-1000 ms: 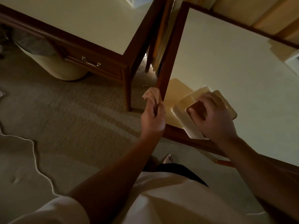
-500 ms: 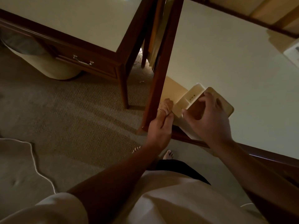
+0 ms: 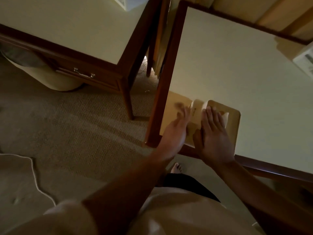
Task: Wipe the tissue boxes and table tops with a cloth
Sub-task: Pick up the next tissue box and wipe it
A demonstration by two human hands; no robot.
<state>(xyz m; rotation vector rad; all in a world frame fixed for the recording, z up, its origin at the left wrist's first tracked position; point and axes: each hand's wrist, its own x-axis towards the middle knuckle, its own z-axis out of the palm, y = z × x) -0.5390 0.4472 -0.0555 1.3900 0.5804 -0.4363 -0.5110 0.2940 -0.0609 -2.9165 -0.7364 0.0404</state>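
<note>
The right hand (image 3: pixel 213 133) lies spread flat, palm down, on top of the pale beige, round-cornered tissue box (image 3: pixel 232 124), pinning it. The left hand (image 3: pixel 177 128) reaches in with fingers stretched forward against the box's left side. Its fingertips are blurred, so I cannot tell whether they pinch the cloth. The box sits at the near left corner of the cream worktop with a dark red-brown wooden rim (image 3: pixel 237 73). Its exposed left face lies just right of the left hand, so the wipe likely runs along that face.
</note>
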